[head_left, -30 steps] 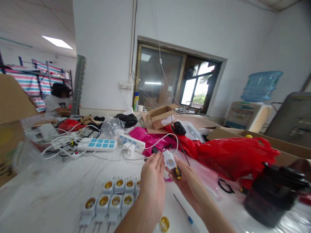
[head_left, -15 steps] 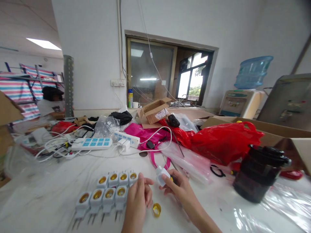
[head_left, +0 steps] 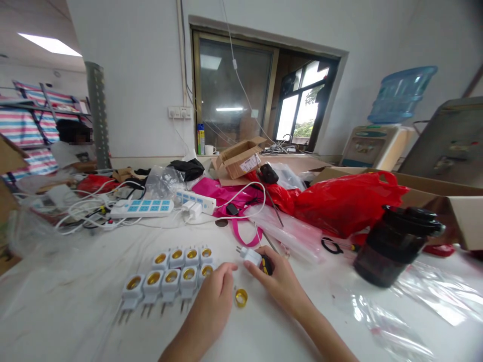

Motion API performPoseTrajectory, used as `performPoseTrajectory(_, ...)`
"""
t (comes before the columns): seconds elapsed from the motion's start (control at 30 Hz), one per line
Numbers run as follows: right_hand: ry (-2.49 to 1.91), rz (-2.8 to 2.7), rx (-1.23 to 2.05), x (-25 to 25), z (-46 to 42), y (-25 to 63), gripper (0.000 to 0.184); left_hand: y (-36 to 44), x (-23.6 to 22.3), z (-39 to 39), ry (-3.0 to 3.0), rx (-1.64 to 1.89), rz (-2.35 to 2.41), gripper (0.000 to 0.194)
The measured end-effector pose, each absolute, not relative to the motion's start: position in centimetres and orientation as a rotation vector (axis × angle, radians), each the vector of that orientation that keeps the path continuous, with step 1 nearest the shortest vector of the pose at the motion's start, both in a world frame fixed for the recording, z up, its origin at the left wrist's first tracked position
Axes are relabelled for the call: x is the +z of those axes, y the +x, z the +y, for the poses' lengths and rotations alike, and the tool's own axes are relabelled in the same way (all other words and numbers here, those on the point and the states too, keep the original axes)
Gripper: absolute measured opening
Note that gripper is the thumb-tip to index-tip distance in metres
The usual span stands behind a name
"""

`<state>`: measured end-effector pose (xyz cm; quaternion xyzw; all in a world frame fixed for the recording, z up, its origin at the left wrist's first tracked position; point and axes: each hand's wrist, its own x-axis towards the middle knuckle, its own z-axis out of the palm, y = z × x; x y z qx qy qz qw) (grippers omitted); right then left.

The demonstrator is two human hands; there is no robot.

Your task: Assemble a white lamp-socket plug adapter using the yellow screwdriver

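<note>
In my right hand (head_left: 277, 275) is a white plug-in lamp socket (head_left: 250, 256), tilted with its two prongs toward the left. A yellow-and-black handle (head_left: 267, 264) also lies within that hand; its other end is hidden. My left hand (head_left: 219, 296) hovers by the right end of the sockets, fingers loosely stretched toward the right, with nothing visible in it. Two rows of similar lamp sockets (head_left: 152, 291) lie on the white table, their gold screw shells facing up. A loose gold threaded ring (head_left: 246, 297) sits between my hands.
Power strips (head_left: 141, 214) and tangled white cables lie at the back left. A pink bag (head_left: 206, 187), a red plastic bag (head_left: 335, 206) and a cardboard box (head_left: 238, 163) fill the back. At right stand a dark jug (head_left: 392, 251) and clear plastic bags (head_left: 433, 296).
The socket in my right hand has turned so its prongs show at the left. My left hand has moved off the end of the front row, uncovering another socket. The camera view has shifted.
</note>
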<state>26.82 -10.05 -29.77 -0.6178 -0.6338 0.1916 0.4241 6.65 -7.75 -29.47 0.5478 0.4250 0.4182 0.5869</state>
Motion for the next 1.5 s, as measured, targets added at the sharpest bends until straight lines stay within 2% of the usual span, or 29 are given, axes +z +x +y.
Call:
performPoseTrajectory(0.03,-1.558,-1.59,0.469,-29.6,-10.1,26.8,0.034,6.5,-29.6,-8.0,1.377,0.961,1.009,0.017)
performPoseTrajectory(0.17,-1.572,-1.592,0.45,-29.2,-10.2,26.5,0.034,6.4,-30.5,-9.0,1.605,0.84,1.115,0.033)
performPoseTrajectory(0.27,-1.549,-1.575,0.463,-29.2,-10.2,26.5,0.034,6.8,-31.5,-9.4,1.627,0.837,1.165,0.055)
performPoseTrajectory(0.3,-1.535,-1.562,0.476,-29.4,-10.2,26.5,0.033,6.9,-31.7,-9.4,1.628,0.844,1.161,0.052)
performPoseTrajectory(0.4,-1.478,-1.47,0.567,-29.8,-9.9,26.6,0.03,6.9,-31.6,-9.1,1.604,0.882,1.105,0.024)
performPoseTrajectory(0.5,-1.349,-1.292,0.77,-29.7,-9.8,26.5,0.031,6.8,-30.6,-9.0,1.448,0.922,1.0,0.017)
performPoseTrajectory(0.53,-1.283,-1.224,0.853,-29.5,-9.8,26.4,0.032,6.8,-30.2,-9.0,1.348,0.933,0.949,0.017)
performPoseTrajectory(0.63,-1.078,-1.038,1.071,-28.7,-10.3,26.1,0.033,6.8,-29.1,-9.4,0.938,0.96,0.737,0.045)
performPoseTrajectory(0.67,-1.024,-0.989,1.126,-28.4,-10.5,26.1,0.031,6.8,-28.8,-9.5,0.786,0.965,0.67,0.048)
performPoseTrajectory(0.77,-0.905,-0.889,1.237,-28.2,-11.0,26.1,0.028,6.7,-28.5,-9.6,0.381,0.947,0.554,0.037)
performPoseTrajectory(0.93,-0.801,-0.863,1.302,-29.0,-11.0,25.6,0.038,6.5,-28.7,-9.6,0.083,0.905,0.496,0.04)
performPoseTrajectory(1.17,-0.906,-1.125,1.191,-28.7,-11.4,22.8,0.022,5.4,-29.2,-10.5,0.115,0.879,0.629,0.032)
performPoseTrajectory(1.5,-1.056,-1.341,1.028,-30.1,-11.5,21.8,0.029,3.7,-29.4,-10.8,0.191,0.83,0.679,0.033)
